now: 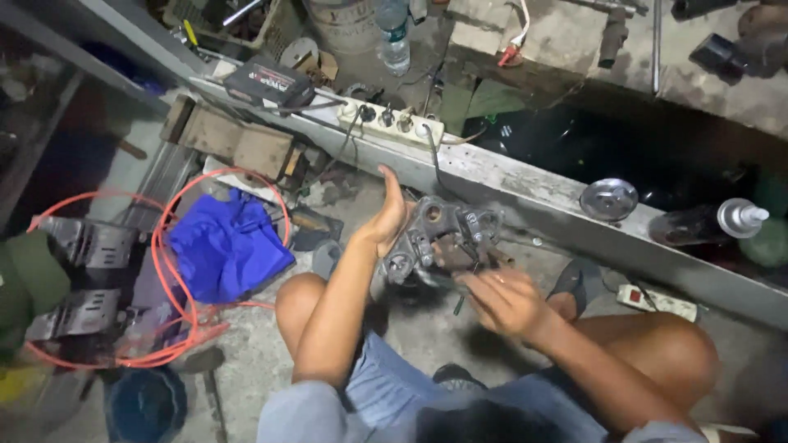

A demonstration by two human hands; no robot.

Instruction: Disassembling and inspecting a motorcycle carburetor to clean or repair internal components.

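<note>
Two hands, left [387,215] and right [501,299], clasp grimy grey engine part [443,234], right grip seemingly loose.

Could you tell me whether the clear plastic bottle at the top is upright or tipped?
Upright: the clear plastic bottle stands on its base, cap end up.

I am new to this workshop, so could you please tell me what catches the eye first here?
At centre, the left hand steadies a grey metal engine part while the right hand works at its lower edge. To the left, a bright blue cloth lies ringed by an orange hose on the concrete floor.
</note>
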